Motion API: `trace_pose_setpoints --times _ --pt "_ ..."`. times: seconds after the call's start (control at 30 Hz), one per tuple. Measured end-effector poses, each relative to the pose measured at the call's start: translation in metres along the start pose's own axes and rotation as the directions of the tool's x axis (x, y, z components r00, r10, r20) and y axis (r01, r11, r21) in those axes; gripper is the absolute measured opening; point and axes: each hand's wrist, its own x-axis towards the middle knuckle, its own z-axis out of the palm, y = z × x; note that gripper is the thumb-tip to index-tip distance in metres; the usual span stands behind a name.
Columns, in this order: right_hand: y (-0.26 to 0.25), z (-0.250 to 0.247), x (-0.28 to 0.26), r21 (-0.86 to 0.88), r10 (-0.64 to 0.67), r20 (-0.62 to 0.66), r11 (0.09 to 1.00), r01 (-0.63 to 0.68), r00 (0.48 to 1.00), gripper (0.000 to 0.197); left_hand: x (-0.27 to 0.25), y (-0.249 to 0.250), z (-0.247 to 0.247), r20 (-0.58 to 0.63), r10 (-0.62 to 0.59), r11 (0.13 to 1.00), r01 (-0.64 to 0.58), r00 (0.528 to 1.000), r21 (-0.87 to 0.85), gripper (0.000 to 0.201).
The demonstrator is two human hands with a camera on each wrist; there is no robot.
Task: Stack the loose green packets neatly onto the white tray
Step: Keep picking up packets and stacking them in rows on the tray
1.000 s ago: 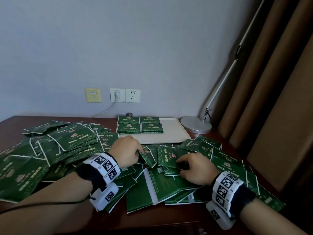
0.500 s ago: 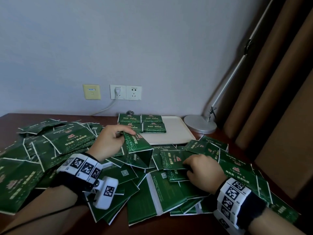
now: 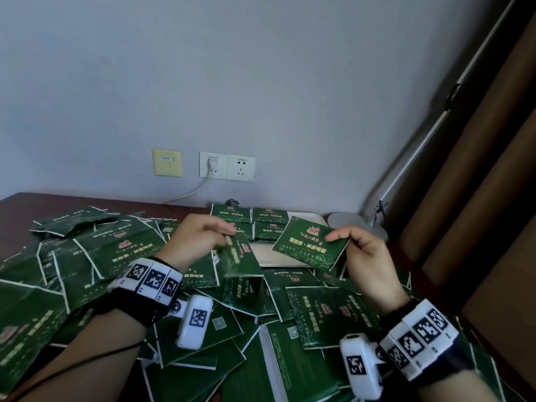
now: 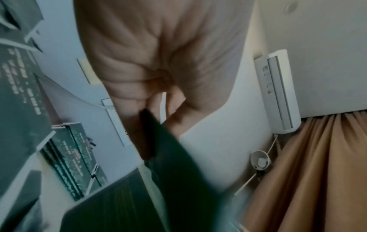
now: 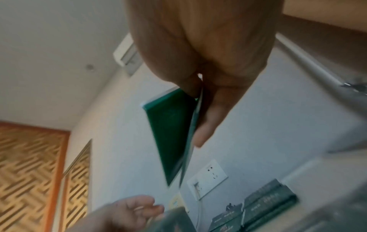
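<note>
Loose green packets (image 3: 87, 256) cover the dark wooden table. A white tray (image 3: 275, 255) stands at the back, with green packets (image 3: 251, 220) stacked in neat piles at its far left. My left hand (image 3: 200, 240) pinches one green packet (image 3: 240, 259) by its top edge, so it hangs above the heap; the left wrist view shows this packet (image 4: 174, 164) between thumb and fingers. My right hand (image 3: 359, 250) pinches another green packet (image 3: 311, 243) by its right side, face up over the tray's front edge, and this packet (image 5: 172, 135) also shows in the right wrist view.
A lamp with a round grey base (image 3: 353, 224) and a slanted white arm (image 3: 435, 129) stands right of the tray. Wall sockets (image 3: 227, 166) with a plugged cable lie behind. Brown curtains (image 3: 487, 198) hang at the right. More packets (image 3: 319, 329) lie under my wrists.
Both hands have risen from the heap, each with a packet. The right hand, earlier down on the pile, now holds its packet up near the tray; the left packet has lifted higher.
</note>
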Motion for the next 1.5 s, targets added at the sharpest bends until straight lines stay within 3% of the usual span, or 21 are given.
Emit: trace_pose_setpoints --times 0.1,0.2,0.3,0.43,0.5,0.6,0.7,0.77,0.87,0.97,1.03,1.17,1.3,1.37,1.43,1.5 --pt "0.016 0.005 0.011 0.207 0.300 0.064 0.929 -0.307 0.952 0.036 0.014 -0.007 0.004 0.154 -0.086 0.974 0.050 0.984 0.220 0.048" --pt "0.033 0.005 0.019 0.309 0.430 0.166 0.832 -0.461 0.888 0.027 0.027 -0.010 0.008 0.274 -0.201 0.920 0.085 0.940 0.382 0.077" --pt "0.048 0.003 0.024 0.233 0.393 0.162 0.876 -0.422 0.905 0.008 0.043 -0.013 0.013 0.364 -0.269 0.887 0.082 0.892 0.455 0.094" --pt "0.057 -0.001 0.020 0.056 0.315 0.270 0.938 -0.341 0.910 0.030 0.056 -0.017 0.018 0.500 -0.305 0.837 -0.023 0.810 0.547 0.093" --pt "0.054 0.001 0.016 0.025 0.283 0.320 0.952 -0.306 0.904 0.030 0.055 -0.014 0.021 0.566 -0.302 0.842 -0.063 0.767 0.536 0.085" --pt "0.052 0.004 0.010 -0.044 0.209 0.379 0.977 -0.208 0.901 0.029 0.050 -0.012 0.026 0.647 -0.251 0.877 -0.114 0.720 0.467 0.049" --pt "0.048 0.003 0.004 -0.091 0.178 0.381 0.984 -0.155 0.907 0.030 0.049 -0.012 0.026 0.616 -0.203 0.873 -0.144 0.761 0.466 0.022" --pt "0.048 0.001 0.000 -0.094 0.160 0.329 0.986 -0.136 0.931 0.031 0.051 -0.013 0.022 0.571 -0.183 0.876 -0.131 0.800 0.465 0.017" --pt "0.047 -0.005 -0.005 -0.062 0.122 0.148 0.992 -0.114 0.981 0.030 0.048 -0.004 0.013 0.491 -0.138 0.888 -0.112 0.860 0.446 0.014" --pt "0.027 -0.014 -0.010 -0.037 0.082 0.008 0.996 -0.082 0.997 0.021 0.039 0.011 0.002 0.356 -0.050 0.949 -0.067 0.933 0.308 0.011" --pt "0.001 -0.021 -0.007 -0.103 0.047 0.024 0.994 -0.044 0.999 0.019 0.039 0.020 -0.008 0.203 -0.026 0.981 -0.015 0.979 0.195 0.015" --pt "-0.046 -0.034 0.036 -0.192 0.086 0.155 0.980 -0.056 0.984 0.030 0.072 0.037 -0.024 0.044 -0.091 0.995 0.089 0.995 0.033 0.022" --pt "-0.055 -0.012 0.117 -0.311 0.085 0.187 0.950 -0.023 0.979 0.038 0.141 0.045 -0.038 -0.065 -0.170 0.972 0.178 0.983 0.155 0.037" --pt "-0.042 0.009 0.160 -0.365 0.124 0.211 0.930 -0.039 0.970 0.037 0.168 0.047 -0.035 -0.063 -0.172 0.890 0.182 0.983 0.417 0.038" --pt "-0.018 0.030 0.202 -0.448 0.190 0.233 0.892 -0.068 0.954 0.036 0.188 0.045 -0.024 -0.034 -0.226 0.691 0.185 0.973 0.698 0.037" --pt "0.010 0.048 0.237 -0.517 0.239 0.221 0.851 -0.094 0.945 0.037 0.199 0.041 -0.011 0.018 -0.268 0.488 0.120 0.963 0.864 0.041"
